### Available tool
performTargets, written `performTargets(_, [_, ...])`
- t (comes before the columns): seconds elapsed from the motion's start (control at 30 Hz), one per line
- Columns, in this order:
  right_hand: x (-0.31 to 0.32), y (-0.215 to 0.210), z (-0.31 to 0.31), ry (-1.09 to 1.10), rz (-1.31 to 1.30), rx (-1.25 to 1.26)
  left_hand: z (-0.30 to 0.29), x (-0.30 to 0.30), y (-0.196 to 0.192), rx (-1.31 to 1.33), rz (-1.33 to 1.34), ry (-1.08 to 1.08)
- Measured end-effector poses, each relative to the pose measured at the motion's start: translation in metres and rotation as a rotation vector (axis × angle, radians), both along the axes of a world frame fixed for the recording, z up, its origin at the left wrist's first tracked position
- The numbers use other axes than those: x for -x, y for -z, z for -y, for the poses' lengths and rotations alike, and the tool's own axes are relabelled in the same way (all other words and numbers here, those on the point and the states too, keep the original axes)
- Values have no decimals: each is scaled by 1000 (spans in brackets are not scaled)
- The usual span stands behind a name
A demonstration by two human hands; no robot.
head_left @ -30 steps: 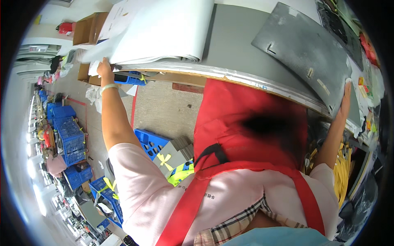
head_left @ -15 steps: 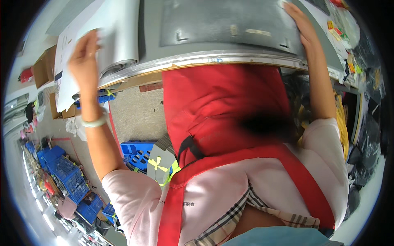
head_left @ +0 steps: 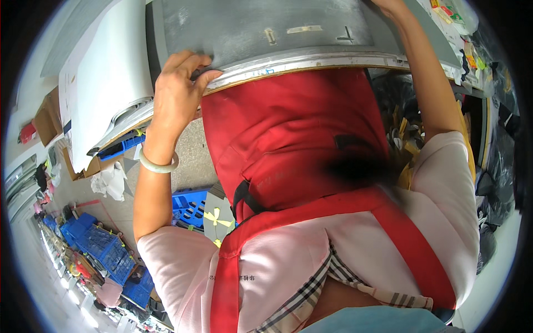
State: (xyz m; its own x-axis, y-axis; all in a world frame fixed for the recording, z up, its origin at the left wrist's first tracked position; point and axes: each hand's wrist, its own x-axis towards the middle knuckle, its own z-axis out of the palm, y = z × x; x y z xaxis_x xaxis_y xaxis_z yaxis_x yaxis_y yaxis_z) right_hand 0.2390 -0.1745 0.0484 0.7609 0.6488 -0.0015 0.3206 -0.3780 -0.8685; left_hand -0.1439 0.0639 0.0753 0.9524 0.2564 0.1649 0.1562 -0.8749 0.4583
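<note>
A large grey metal plate [head_left: 277,28] lies on the table edge in front of me, with small tape marks on its face. My left hand [head_left: 177,91], a pale bangle on its wrist, grips the plate's near left corner with fingers curled over the edge. My right hand [head_left: 391,5] reaches up to the plate's far right part, mostly cut off by the top of the picture. A red apron [head_left: 288,144] hangs from my chest right below the plate.
A stack of large white sheets [head_left: 105,83] lies left of the plate. Blue plastic crates [head_left: 105,250] and a cardboard box [head_left: 41,119] stand on the floor at the left. Dark bags and yellow strips [head_left: 411,144] pile up at the right.
My left hand has moved right, from the white sheets to the plate's near left corner. The plate now sits squarer and closer before me.
</note>
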Motion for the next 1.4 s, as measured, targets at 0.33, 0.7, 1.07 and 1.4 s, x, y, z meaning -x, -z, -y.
performTargets(0.33, [15, -5, -7, 18, -5, 31, -5, 8, 6, -28, 103, 11])
performTargets(0.7, [22, -5, -9, 4, 95, 63, -10, 13, 9, -82, 146, 35])
performTargets(1.07, [20, -3, -7, 28, 125, 56, -8, 10, 11, -153, 225, 93])
performTargets(1.4, [17, 9, -13, 18, 213, 45, -8, 12, 13, -131, 188, 59])
